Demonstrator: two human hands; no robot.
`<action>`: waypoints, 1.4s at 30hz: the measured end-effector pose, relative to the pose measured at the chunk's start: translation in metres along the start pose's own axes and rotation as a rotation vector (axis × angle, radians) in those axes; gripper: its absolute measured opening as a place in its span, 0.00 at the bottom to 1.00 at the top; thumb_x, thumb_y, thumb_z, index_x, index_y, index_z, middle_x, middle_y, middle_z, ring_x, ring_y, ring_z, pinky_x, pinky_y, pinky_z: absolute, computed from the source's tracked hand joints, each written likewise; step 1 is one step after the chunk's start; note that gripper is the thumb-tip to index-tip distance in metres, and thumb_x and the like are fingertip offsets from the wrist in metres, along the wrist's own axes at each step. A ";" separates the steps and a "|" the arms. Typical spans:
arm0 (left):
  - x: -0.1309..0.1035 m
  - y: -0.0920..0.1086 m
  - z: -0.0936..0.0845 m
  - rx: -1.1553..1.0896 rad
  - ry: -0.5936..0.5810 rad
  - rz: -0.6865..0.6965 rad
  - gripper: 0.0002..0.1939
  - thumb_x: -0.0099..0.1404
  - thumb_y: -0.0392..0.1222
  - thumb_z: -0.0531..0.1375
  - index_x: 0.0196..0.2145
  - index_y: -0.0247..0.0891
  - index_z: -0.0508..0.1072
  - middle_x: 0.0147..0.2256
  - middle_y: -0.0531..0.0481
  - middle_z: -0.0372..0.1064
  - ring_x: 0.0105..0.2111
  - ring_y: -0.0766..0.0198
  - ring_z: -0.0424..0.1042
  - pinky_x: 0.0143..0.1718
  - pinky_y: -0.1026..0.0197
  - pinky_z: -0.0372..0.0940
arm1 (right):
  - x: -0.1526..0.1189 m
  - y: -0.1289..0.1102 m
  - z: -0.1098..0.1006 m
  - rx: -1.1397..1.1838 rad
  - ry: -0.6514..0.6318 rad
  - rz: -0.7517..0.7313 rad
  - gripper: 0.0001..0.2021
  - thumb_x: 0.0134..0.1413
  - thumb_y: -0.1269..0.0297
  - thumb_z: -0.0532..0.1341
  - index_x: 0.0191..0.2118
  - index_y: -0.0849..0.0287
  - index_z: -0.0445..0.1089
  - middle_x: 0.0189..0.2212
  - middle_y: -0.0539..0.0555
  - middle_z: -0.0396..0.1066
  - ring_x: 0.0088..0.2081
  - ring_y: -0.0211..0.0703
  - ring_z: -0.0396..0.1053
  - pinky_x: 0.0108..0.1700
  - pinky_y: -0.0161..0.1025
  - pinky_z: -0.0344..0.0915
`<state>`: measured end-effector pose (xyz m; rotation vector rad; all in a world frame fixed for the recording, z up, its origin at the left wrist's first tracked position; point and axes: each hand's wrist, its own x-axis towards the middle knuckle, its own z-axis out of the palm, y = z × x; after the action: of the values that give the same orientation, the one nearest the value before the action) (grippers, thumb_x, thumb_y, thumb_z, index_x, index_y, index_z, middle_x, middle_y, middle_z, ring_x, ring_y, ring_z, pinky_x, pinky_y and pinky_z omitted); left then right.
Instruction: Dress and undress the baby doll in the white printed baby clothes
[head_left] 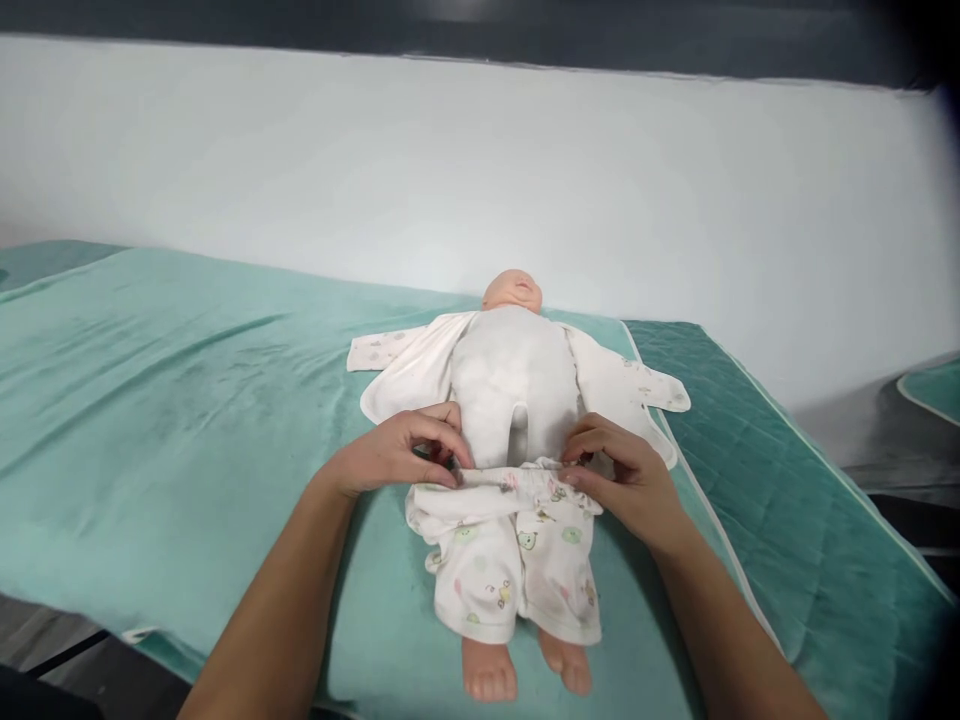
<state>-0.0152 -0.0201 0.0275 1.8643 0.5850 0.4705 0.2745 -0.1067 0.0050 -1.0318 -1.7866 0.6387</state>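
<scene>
A baby doll [514, 375] lies on its back with its head at the far side and its feet towards me. Patterned white baby pants [487, 570] cover its lower legs, the waistband at about thigh height. My left hand [409, 450] pinches the waistband at its left side. At the right side of the same band, my right hand [619, 470] is closed on the cloth between thumb and fingers. A white baby jacket [416, 375] is spread open beneath the doll, its sleeves stretched out to both sides. The bare feet show below the cuffs.
A light green cover [187, 430] lies under the doll, wrinkled on the left. To the right is a darker quilted green cover [787, 500]. A white wall [450, 170] stands behind. Grey floor shows at the lower left.
</scene>
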 end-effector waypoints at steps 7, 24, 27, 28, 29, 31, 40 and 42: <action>-0.001 0.005 0.001 0.033 -0.046 -0.049 0.07 0.57 0.43 0.69 0.28 0.37 0.77 0.34 0.52 0.61 0.33 0.68 0.62 0.34 0.65 0.60 | -0.002 -0.006 -0.001 0.085 -0.132 0.057 0.08 0.50 0.66 0.71 0.36 0.52 0.72 0.36 0.51 0.66 0.37 0.42 0.66 0.35 0.40 0.61; 0.015 -0.021 0.018 -0.490 0.474 0.038 0.09 0.63 0.45 0.64 0.33 0.39 0.68 0.35 0.50 0.72 0.33 0.64 0.70 0.34 0.63 0.64 | 0.001 -0.014 0.005 0.039 -0.189 0.121 0.12 0.58 0.61 0.66 0.48 0.48 0.73 0.40 0.52 0.66 0.41 0.43 0.64 0.37 0.39 0.61; 0.013 -0.019 0.019 -0.566 0.344 0.084 0.07 0.64 0.42 0.63 0.35 0.39 0.68 0.35 0.50 0.71 0.33 0.64 0.70 0.34 0.63 0.64 | 0.001 -0.015 0.006 0.026 -0.195 0.141 0.13 0.59 0.60 0.65 0.50 0.46 0.73 0.40 0.52 0.66 0.39 0.42 0.64 0.34 0.38 0.60; 0.012 -0.019 0.019 -0.582 0.315 0.105 0.07 0.65 0.41 0.63 0.36 0.40 0.68 0.34 0.50 0.71 0.33 0.65 0.70 0.34 0.63 0.64 | 0.001 -0.015 0.006 0.023 -0.194 0.143 0.13 0.59 0.60 0.65 0.49 0.46 0.74 0.40 0.52 0.66 0.39 0.42 0.64 0.34 0.39 0.60; 0.012 -0.019 0.019 -0.592 0.290 0.124 0.06 0.65 0.40 0.63 0.36 0.40 0.68 0.34 0.50 0.71 0.32 0.65 0.69 0.33 0.63 0.63 | 0.001 -0.015 0.006 0.024 -0.194 0.142 0.12 0.59 0.60 0.65 0.49 0.46 0.74 0.39 0.52 0.65 0.39 0.42 0.64 0.35 0.39 0.60; 0.011 -0.020 0.018 -0.592 0.254 0.144 0.06 0.65 0.40 0.63 0.36 0.40 0.67 0.33 0.51 0.70 0.31 0.67 0.68 0.31 0.65 0.61 | 0.001 -0.014 0.007 0.051 -0.186 0.137 0.10 0.59 0.61 0.65 0.47 0.46 0.74 0.39 0.52 0.65 0.40 0.43 0.64 0.36 0.40 0.60; 0.012 -0.022 0.019 -0.564 0.311 0.098 0.07 0.65 0.40 0.63 0.35 0.39 0.67 0.30 0.53 0.67 0.27 0.69 0.64 0.27 0.67 0.57 | -0.002 -0.012 0.008 0.184 -0.156 0.163 0.04 0.57 0.62 0.66 0.38 0.50 0.72 0.40 0.53 0.63 0.41 0.43 0.63 0.35 0.39 0.59; 0.013 -0.021 0.020 -0.563 0.353 0.096 0.08 0.64 0.41 0.63 0.34 0.39 0.67 0.30 0.52 0.68 0.27 0.69 0.65 0.28 0.67 0.58 | -0.002 -0.013 0.005 0.187 -0.170 0.184 0.05 0.56 0.61 0.67 0.35 0.52 0.70 0.40 0.53 0.62 0.40 0.43 0.62 0.35 0.39 0.58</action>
<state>0.0029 -0.0205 0.0013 1.2815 0.5259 0.9355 0.2654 -0.1144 0.0120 -1.0455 -1.7487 1.0139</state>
